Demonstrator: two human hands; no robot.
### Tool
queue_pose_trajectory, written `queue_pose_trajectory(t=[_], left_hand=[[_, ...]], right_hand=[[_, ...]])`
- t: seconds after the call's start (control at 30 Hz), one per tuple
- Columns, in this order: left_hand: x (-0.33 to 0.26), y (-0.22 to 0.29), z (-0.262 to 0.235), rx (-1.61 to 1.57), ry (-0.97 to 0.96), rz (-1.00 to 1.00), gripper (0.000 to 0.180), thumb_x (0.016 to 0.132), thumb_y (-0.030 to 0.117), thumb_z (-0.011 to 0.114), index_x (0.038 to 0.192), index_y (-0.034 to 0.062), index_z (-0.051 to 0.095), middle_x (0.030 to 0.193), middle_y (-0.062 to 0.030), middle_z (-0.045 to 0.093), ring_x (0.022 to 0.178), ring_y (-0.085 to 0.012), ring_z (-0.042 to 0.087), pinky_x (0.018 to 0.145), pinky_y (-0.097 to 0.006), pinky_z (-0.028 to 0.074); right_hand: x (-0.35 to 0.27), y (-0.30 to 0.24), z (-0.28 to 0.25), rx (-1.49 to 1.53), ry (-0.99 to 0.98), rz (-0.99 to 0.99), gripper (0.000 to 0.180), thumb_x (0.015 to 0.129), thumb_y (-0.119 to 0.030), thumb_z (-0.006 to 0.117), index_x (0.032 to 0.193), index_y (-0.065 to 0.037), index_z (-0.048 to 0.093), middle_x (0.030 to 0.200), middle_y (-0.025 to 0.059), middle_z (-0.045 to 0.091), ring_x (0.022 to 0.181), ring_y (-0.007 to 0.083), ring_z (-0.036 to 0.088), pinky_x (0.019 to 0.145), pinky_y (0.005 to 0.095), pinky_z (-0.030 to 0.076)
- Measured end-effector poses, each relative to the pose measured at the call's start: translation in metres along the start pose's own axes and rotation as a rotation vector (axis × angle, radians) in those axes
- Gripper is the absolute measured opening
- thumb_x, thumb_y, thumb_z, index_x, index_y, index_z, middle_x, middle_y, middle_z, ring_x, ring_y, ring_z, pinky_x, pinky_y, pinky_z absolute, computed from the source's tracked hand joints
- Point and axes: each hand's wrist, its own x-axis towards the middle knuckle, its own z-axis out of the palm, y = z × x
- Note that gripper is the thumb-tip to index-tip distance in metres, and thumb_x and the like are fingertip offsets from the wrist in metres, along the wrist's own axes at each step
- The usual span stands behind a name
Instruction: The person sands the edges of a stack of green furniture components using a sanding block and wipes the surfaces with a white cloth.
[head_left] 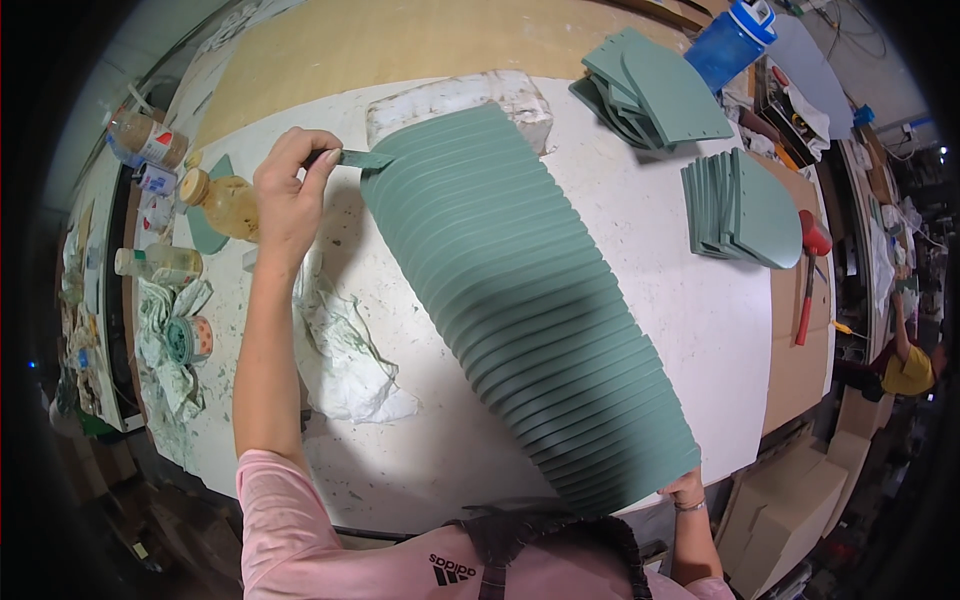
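Note:
A long, fanned-out row of green curved panels (530, 290) slants across the table from the far middle to my body at the near right. My left hand (292, 185) is closed around a slim flat tool (362, 159) with a dark handle and green-smeared end. Its tip touches the far left edge of the row. At the near right end, my right hand (684, 488) grips the panels from the edge, most of its fingers hidden behind them. Behind the far end sits a stained white block (540, 112).
Two stacks of green panels (660, 90) (755, 205) are at the right, near a blue bottle (730, 45) and a red-headed mallet (812, 235). A crumpled white cloth (350, 360), a yellowish jar (225, 205) and a green-smeared tub (188, 340) lie left. Another person (905, 365) is far right.

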Motion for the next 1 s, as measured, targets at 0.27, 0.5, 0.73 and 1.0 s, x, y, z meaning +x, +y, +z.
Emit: queue_pose_trajectory(t=[0.27,0.5,0.73,1.0], left_hand=[[-0.001,0.009,0.001,-0.015,-0.033,-0.054,0.005,0.088,0.002,0.062,0.090,-0.0030,0.060,0.081,-0.0034,0.055,0.076,-0.0120,0.051,0.071,-0.024,0.041],[0.006,0.024,0.017,-0.175,-0.108,-0.031,0.006,0.089,0.003,0.062,0.091,-0.0026,0.060,0.083,-0.0020,0.056,0.078,-0.0108,0.050,0.072,-0.023,0.041],[0.011,0.029,0.039,-0.171,-0.128,-0.067,0.006,0.089,0.003,0.062,0.092,-0.0023,0.061,0.084,-0.0017,0.057,0.079,-0.0106,0.051,0.074,-0.023,0.042],[0.019,0.034,0.061,-0.141,-0.129,-0.044,0.005,0.088,0.002,0.062,0.090,-0.0025,0.061,0.083,-0.0026,0.059,0.078,-0.0112,0.053,0.074,-0.024,0.044]], right_hand=[[0.000,-0.002,-0.004,-0.023,-0.054,0.056,0.107,0.036,-0.030,0.097,0.127,0.009,0.054,0.114,0.0133,0.067,0.103,0.0252,0.064,0.094,0.0353,0.049],[0.000,0.000,-0.009,-0.045,-0.049,0.062,0.106,0.035,-0.021,0.092,0.129,0.008,0.053,0.117,0.0135,0.067,0.104,0.0249,0.064,0.095,0.0352,0.049],[0.002,-0.001,-0.009,-0.059,-0.061,0.059,0.111,0.034,-0.024,0.093,0.132,0.009,0.052,0.119,0.0141,0.066,0.108,0.0252,0.063,0.097,0.0358,0.047],[0.000,0.001,-0.011,-0.057,-0.068,0.055,0.116,0.035,-0.026,0.094,0.135,0.008,0.048,0.123,0.0142,0.064,0.111,0.0255,0.062,0.099,0.0368,0.046]])
